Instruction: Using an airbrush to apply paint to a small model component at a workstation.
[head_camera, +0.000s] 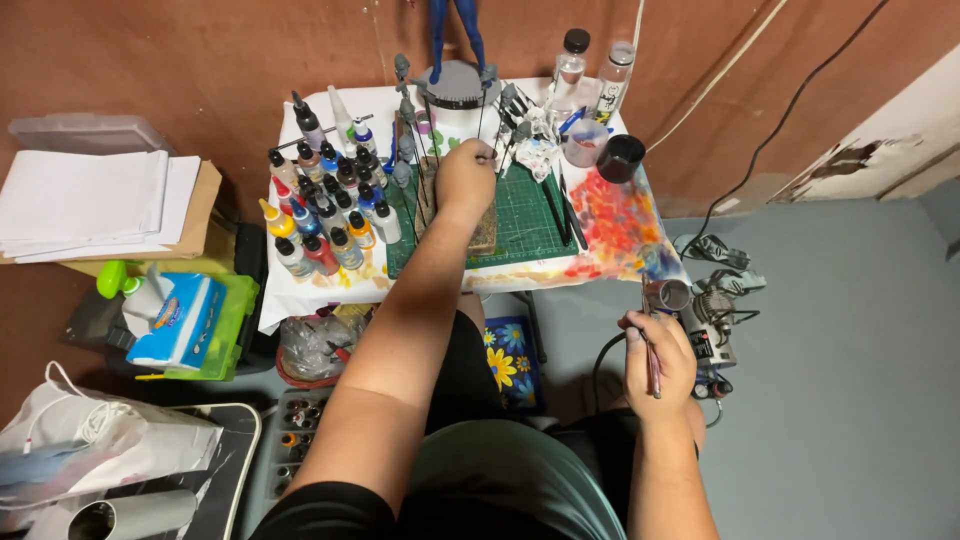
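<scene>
Left hand (466, 178): fingers pinched narrow on a small grey part (489, 157), arm stretched over the green cutting mat (525, 222) at the far side of the surface (290, 296), close to the white pot (458, 118) ringed with clip stands. Right hand (658, 352): fingers wrapped around an airbrush (655, 345), held low off the surface's right edge, near the small compressor (712, 325) on the floor. Left of the mat, clustered paint bottles (325, 215); right of it, a paint-stained sheet (620, 225) and black cup (621, 157).

We had the paint bottles (325, 215) left of the cutting mat (520, 215). The cup (620, 157) sat right, papers (95, 200) far left.
</scene>
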